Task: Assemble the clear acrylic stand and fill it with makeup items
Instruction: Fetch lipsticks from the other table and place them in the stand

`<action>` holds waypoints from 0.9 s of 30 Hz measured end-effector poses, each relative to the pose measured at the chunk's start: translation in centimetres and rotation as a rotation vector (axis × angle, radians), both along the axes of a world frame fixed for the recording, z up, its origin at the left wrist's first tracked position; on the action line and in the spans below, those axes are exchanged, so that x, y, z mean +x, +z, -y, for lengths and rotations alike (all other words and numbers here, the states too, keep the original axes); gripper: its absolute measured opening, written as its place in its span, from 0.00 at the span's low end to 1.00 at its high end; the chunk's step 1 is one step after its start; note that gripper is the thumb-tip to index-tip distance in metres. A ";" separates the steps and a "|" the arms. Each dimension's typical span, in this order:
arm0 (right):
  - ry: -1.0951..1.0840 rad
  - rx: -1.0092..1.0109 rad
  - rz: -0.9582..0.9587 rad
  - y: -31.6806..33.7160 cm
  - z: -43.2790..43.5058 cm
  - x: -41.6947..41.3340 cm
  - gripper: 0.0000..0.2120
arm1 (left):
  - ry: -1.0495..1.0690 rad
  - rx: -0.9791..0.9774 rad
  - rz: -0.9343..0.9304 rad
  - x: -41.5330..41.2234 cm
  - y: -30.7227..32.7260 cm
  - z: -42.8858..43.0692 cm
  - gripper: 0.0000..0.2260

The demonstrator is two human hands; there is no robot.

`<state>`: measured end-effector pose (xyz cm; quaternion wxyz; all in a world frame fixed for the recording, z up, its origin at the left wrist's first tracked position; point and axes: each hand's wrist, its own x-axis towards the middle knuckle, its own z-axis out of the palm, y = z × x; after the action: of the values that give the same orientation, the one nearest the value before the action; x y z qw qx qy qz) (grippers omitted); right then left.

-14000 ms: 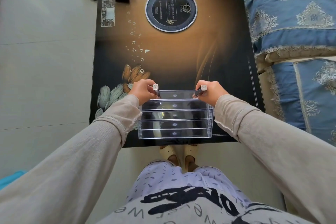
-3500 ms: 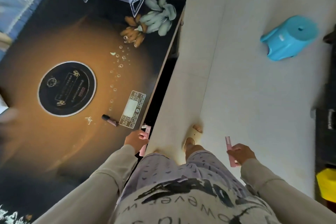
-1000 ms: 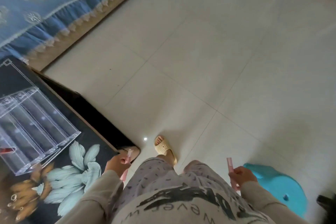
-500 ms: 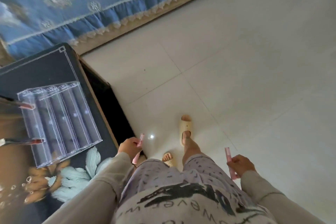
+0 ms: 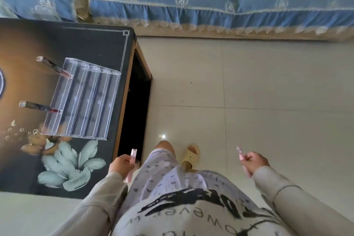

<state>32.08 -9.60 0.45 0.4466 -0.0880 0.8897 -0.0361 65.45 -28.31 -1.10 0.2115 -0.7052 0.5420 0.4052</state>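
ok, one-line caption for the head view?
Left hand grips pink tube, right hand second pink tube; acrylic stand on table holds two dark tubes.

left hand (image 5: 121, 165): low beside the left thigh, fingers curled round a pink tube (image 5: 132, 156) that stands upright in the grip
right hand (image 5: 255, 161): out to the right of the body, fingers curled round a second pink tube (image 5: 241, 156), tip tilted up and leftward
arms: both bent, in grey-beige sleeves (image 5: 283, 195), spread apart either side of the torso
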 end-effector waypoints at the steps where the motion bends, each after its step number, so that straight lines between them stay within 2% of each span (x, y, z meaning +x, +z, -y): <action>1: 0.019 0.004 -0.014 0.0 1.0 -1.0 0.13 | 0.022 -0.004 0.010 -0.3 0.0 -0.3 0.11; 3: 0.046 0.000 -0.032 -0.2 3.2 -2.8 0.14 | 0.049 0.006 0.036 -0.9 0.0 -0.5 0.12; 7: 0.134 0.005 -0.016 -0.7 7.4 -5.0 0.09 | 0.117 0.037 0.074 -2.2 -0.4 0.2 0.13; 13: 0.192 0.010 0.014 -1.6 12.9 -6.3 0.06 | 0.173 0.025 0.017 -5.1 -0.9 4.8 0.12; 15: 0.197 0.012 0.013 -1.6 14.7 -6.6 0.09 | 0.182 0.004 -0.013 -6.1 -0.7 7.3 0.12; 17: 0.186 0.008 -0.010 -1.7 16.2 -6.7 0.17 | 0.175 -0.025 -0.033 -7.1 -0.1 9.9 0.12; 20: 0.291 0.040 -0.101 -1.2 19.2 -6.6 0.25 | 0.221 -0.096 -0.100 -8.0 0.8 13.5 0.11; 27: 0.511 0.055 -0.123 -0.7 28.7 -6.5 0.25 | 0.423 -0.118 -0.145 -6.7 1.4 16.3 0.10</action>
<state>25.59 -38.28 -0.28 0.3887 -0.2998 0.8646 0.1076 58.77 -44.58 0.29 0.0408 -0.7833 0.4187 0.4577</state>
